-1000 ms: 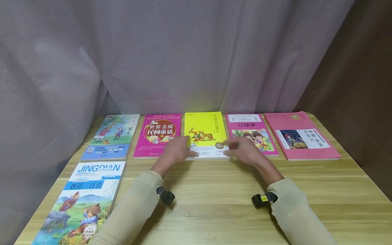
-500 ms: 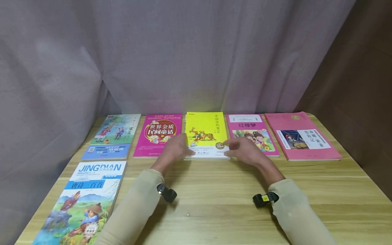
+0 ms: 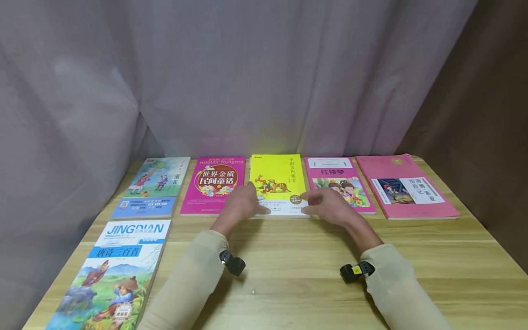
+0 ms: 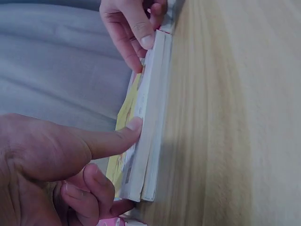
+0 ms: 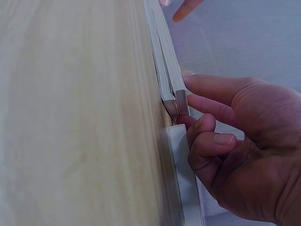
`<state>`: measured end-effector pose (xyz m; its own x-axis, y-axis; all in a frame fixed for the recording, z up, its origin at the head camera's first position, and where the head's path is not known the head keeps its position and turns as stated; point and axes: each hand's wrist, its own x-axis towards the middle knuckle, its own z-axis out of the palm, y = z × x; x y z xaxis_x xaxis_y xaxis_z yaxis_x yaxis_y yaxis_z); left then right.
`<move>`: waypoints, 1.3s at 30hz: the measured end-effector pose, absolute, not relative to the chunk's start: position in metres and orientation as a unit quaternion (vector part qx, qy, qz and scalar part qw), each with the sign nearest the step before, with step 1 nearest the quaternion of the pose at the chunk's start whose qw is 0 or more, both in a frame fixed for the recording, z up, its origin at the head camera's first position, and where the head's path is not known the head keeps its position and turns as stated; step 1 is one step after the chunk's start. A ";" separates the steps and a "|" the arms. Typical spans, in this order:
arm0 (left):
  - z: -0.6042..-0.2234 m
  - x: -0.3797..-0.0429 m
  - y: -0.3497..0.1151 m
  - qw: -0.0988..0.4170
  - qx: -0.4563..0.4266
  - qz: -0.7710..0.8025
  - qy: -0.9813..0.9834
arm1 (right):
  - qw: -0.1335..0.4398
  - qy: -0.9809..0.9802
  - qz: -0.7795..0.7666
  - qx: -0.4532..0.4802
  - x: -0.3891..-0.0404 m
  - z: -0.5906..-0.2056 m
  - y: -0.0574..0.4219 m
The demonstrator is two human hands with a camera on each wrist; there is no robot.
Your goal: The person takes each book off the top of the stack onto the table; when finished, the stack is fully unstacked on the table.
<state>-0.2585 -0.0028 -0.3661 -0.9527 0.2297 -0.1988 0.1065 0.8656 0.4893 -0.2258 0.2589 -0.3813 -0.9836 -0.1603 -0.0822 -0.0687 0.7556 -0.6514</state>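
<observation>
A yellow book (image 3: 274,173) with a tiger picture lies flat in the middle of the back row. In the left wrist view it rests on top of another book (image 4: 159,127), whose cover is hidden. My left hand (image 3: 240,204) holds the yellow book's left side, thumb on the cover near the front edge and the other fingers bent at its side. On the opposite side my right hand (image 3: 330,206) holds the front right corner. In the right wrist view its fingers curl beside the stacked page edges (image 5: 164,77).
Left of the stack lie a magenta book (image 3: 212,183) and a green-blue book (image 3: 151,183). A white-blue book (image 3: 109,275) lies nearer on the wooden table (image 3: 280,275). To the right are a pink book (image 3: 352,195) and a larger pink book (image 3: 406,211). A grey curtain (image 3: 247,78) hangs behind.
The yellow book has shifted very slightly right from its place one second ago. My left hand has crept a little right along its front edge; the right hand has hardly moved.
</observation>
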 end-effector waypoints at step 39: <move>-0.375 -0.272 -0.052 0.245 0.037 0.600 0.761 | 0.090 0.935 -0.339 -0.052 -0.226 -0.381 0.260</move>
<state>-0.2721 -0.0522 -0.3754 -0.8775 0.3493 -0.3285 -0.2378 0.2778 0.9307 -0.2259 0.2597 -0.3807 -0.9785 -0.1581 -0.1326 -0.0363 0.7642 -0.6439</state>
